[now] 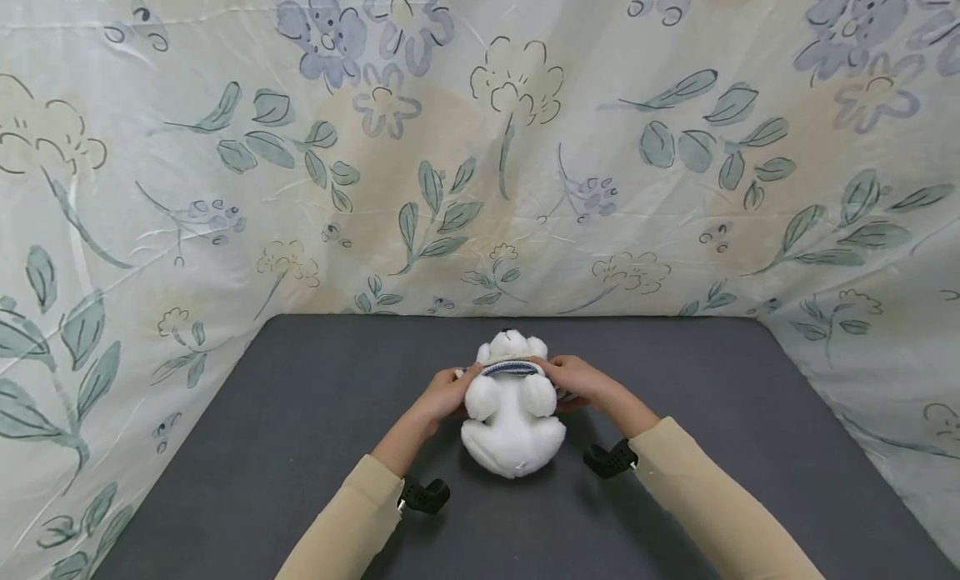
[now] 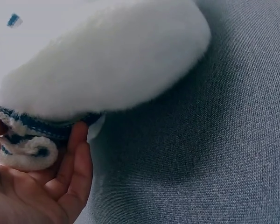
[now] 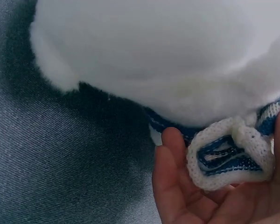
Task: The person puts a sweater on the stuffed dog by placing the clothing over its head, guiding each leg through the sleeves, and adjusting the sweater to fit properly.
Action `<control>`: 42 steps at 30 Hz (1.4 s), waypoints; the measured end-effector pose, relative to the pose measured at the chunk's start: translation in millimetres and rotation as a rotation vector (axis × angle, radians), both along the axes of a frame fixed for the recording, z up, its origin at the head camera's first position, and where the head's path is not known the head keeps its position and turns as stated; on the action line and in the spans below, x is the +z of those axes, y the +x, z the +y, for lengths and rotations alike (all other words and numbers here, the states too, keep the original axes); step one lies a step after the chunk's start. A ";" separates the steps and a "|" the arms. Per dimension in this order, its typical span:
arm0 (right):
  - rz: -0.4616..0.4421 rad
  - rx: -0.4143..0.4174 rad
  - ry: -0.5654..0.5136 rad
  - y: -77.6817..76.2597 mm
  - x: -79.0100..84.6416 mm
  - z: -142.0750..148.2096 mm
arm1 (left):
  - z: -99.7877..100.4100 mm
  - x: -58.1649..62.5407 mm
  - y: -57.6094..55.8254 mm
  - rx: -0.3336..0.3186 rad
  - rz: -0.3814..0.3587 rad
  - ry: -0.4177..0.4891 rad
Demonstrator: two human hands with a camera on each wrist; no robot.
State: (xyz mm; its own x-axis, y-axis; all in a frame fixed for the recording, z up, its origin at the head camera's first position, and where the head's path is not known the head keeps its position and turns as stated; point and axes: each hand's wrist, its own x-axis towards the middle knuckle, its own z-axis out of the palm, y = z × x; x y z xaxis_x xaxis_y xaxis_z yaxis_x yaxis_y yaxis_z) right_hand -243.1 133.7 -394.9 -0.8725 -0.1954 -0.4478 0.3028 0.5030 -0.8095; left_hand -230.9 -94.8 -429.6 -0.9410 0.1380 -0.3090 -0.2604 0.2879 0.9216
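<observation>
A white plush toy (image 1: 513, 430) lies on its back, its head pointing away from me. Bunched around its upper body is a knitted sweater (image 1: 513, 367) in blue and white stripes. On the left side, my left hand (image 1: 448, 393) holds the sweater's edge, thumb above and fingers beneath. My right hand (image 1: 583, 382) grips the opposite side in the same way. Both wrist views show a curled white-edged sleeve opening (image 3: 266, 158) within the hand's grasp. The toy's fluffy body (image 2: 126, 60) fills the upper part of the left wrist view.
The toy rests on a dark grey tabletop (image 1: 322, 413). Behind and along the sides hangs a pale cloth (image 1: 525, 230) printed with flowers and leaves. Black wrist straps (image 1: 426, 497) sit at both sleeve ends.
</observation>
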 end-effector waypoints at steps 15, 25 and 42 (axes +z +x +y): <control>0.012 -0.009 0.034 1.6 -1.5 -4.0 | -9.8 35.9 -2.2 -0.007 0.298 -0.387; 0.075 0.000 0.148 1.1 -0.7 -7.1 | 2.9 68.4 10.3 -0.230 0.558 -0.442; 0.288 0.049 0.279 3.4 -0.6 -9.2 | 34.1 70.6 14.8 -0.229 0.601 -0.509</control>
